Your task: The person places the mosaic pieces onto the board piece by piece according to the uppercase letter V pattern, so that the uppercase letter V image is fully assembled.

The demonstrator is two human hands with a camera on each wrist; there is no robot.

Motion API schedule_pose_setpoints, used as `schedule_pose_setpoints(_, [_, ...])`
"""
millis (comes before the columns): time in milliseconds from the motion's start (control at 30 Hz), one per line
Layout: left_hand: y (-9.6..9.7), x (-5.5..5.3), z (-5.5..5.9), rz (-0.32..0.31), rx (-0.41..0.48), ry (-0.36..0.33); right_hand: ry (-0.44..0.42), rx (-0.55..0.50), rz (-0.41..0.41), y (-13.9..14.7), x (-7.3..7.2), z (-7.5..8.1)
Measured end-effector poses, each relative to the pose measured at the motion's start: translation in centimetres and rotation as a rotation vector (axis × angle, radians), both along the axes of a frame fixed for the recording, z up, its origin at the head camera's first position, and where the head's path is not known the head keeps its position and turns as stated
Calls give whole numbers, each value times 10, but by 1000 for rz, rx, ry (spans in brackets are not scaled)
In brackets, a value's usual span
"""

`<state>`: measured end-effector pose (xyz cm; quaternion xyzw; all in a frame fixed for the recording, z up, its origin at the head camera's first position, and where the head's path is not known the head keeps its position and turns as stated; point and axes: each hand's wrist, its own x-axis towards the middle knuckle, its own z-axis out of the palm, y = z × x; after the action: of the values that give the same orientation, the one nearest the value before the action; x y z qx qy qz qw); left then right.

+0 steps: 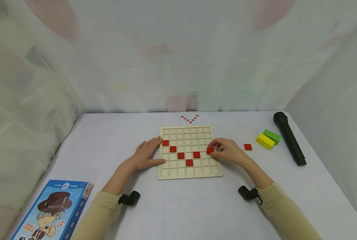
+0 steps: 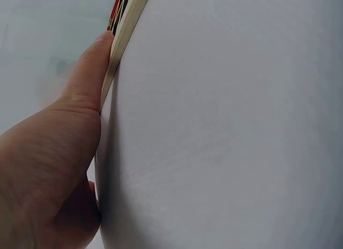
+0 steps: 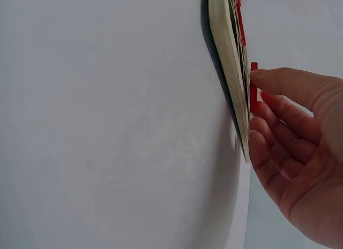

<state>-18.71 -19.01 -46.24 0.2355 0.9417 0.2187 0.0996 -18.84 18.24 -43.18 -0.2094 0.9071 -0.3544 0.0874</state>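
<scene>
A pale wooden grid board [image 1: 190, 177] lies flat on the white table, with several red square tiles [image 1: 181, 156] sitting in its cells in a V-like line. At the board's left edge my left hand [image 1: 145, 155] rests with straight, spread fingers; in the left wrist view its thumb [image 2: 88, 72] touches the rim. Over the right side of the board, my right hand [image 1: 229, 152] pinches one red tile [image 1: 210, 150] between thumb and fingers. The right wrist view shows that tile [image 3: 254, 83] edge-on, close to the board's surface.
Behind the board is a pattern card [image 1: 190, 118] with a red V of squares. To the right lie a loose red tile [image 1: 248, 147], a yellow block [image 1: 265, 141], a green block [image 1: 271, 136] and a black cylinder [image 1: 289, 138]. A blue box [image 1: 53, 210] sits front left.
</scene>
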Motion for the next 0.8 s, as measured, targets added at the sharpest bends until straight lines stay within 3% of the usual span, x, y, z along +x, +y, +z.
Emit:
schedule_pose_setpoints(300, [0, -1, -2, 0, -1, 3, 4, -18, 35, -17, -13, 1])
schedule_pose_setpoints(800, [1, 1, -1, 3, -3, 8, -9, -34, 73, -22, -18, -1])
